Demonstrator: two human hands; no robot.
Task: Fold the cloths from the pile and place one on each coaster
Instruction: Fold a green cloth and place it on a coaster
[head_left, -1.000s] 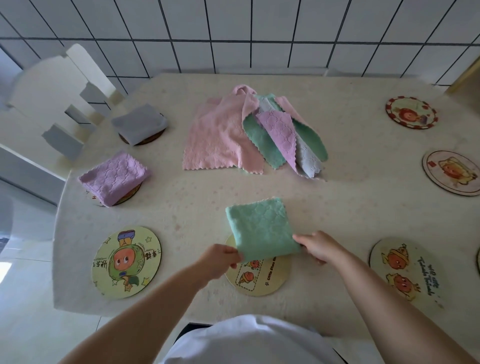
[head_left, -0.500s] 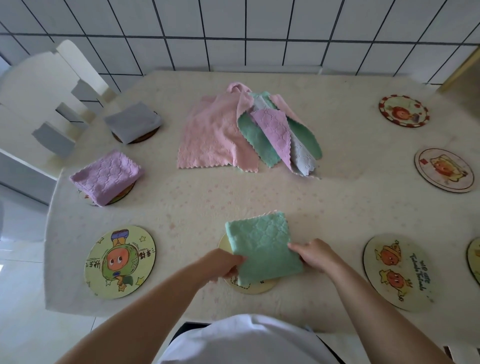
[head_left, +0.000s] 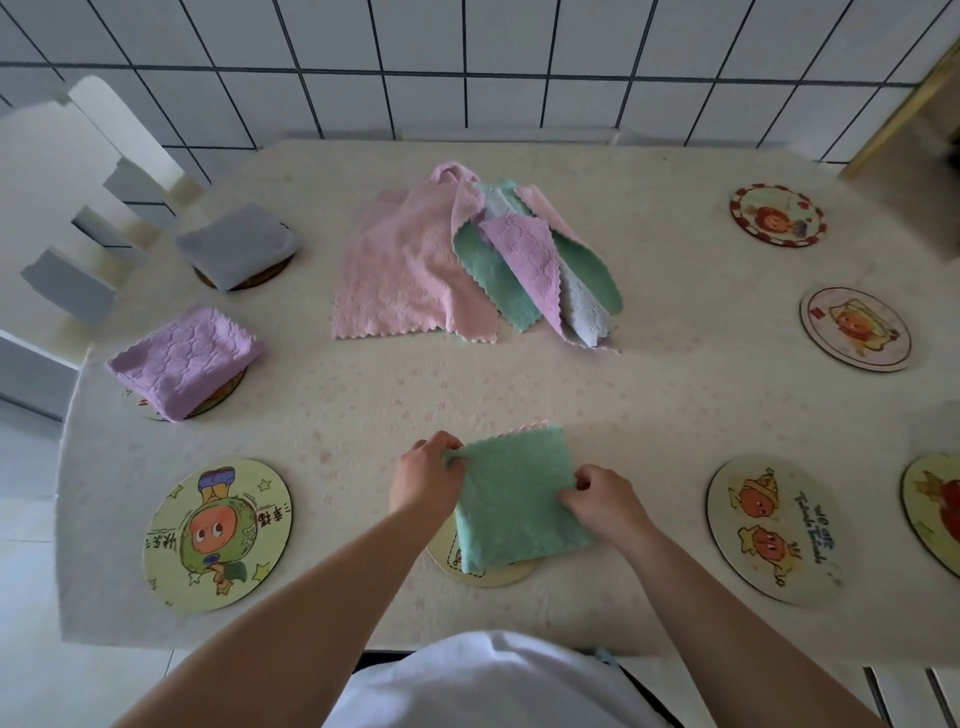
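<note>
A folded green cloth (head_left: 511, 501) lies over a round coaster (head_left: 491, 574) near the table's front edge, hiding most of it. My left hand (head_left: 426, 480) pinches the cloth's far left corner. My right hand (head_left: 602, 501) grips its right edge. The pile of unfolded cloths (head_left: 467, 265), pink, green, lilac and pale blue, sits at the table's middle back. A folded lilac cloth (head_left: 182, 358) and a folded grey cloth (head_left: 236, 244) each rest on a coaster at the left.
Bare cartoon coasters lie at front left (head_left: 218, 535), front right (head_left: 774, 530), far right edge (head_left: 935, 512), right (head_left: 854, 327) and back right (head_left: 776, 214). A white chair (head_left: 78, 208) stands at the table's left. A tiled wall runs behind.
The green cloth has come toward me onto the front coaster. My left hand shifted from its near edge up to its far left corner.
</note>
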